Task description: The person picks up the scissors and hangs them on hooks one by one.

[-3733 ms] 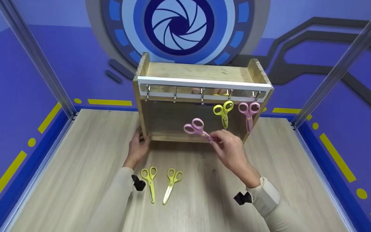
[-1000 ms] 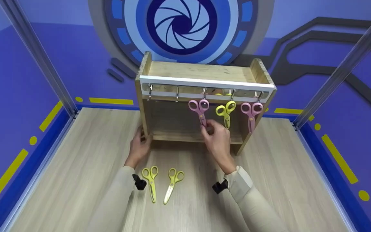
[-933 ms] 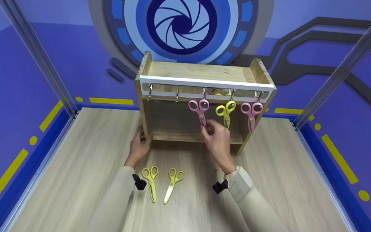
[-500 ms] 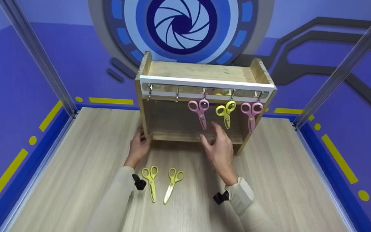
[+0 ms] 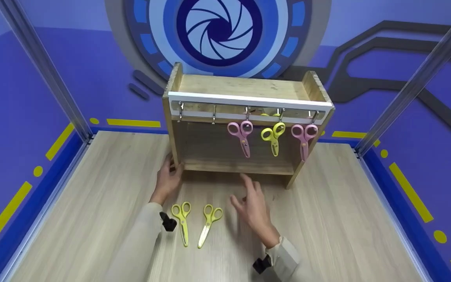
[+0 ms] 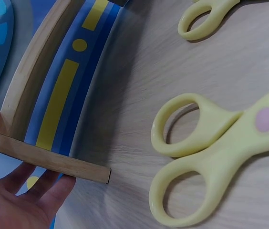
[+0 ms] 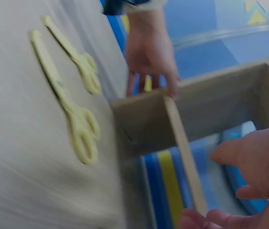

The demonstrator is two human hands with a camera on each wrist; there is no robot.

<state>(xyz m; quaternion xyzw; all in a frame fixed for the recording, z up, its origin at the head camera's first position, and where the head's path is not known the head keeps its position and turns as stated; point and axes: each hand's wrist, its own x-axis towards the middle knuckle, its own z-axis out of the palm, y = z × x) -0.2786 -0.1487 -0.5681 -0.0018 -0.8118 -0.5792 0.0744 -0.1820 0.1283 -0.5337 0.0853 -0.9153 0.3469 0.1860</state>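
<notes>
My left hand point(image 5: 168, 182) grips the lower left side panel of a wooden hook rack point(image 5: 241, 84), its thumb and fingers on either side of the board point(image 6: 53, 157) in the left wrist view. My right hand point(image 5: 255, 207) is held over the table in front of the rack, fingers spread and holding nothing. Pink scissors point(image 5: 244, 142) hang by one handle loop on the middle hook. Yellow scissors point(image 5: 275, 143) and other pink scissors point(image 5: 304, 143) hang to their right. Two yellow scissors, a left pair point(image 5: 184, 222) and a right pair point(image 5: 208, 224), lie between my forearms.
The rack's white rail point(image 5: 210, 98) carries several metal hooks; the two leftmost, one at the end point(image 5: 180, 111) and its neighbour point(image 5: 214, 114), bear nothing. Blue printed walls and metal corner posts point(image 5: 417, 86) enclose the wooden table point(image 5: 347, 219).
My right hand set the pink scissors on the middle hook, let go, and moved down toward the lying yellow scissors. My left hand stayed on the rack.
</notes>
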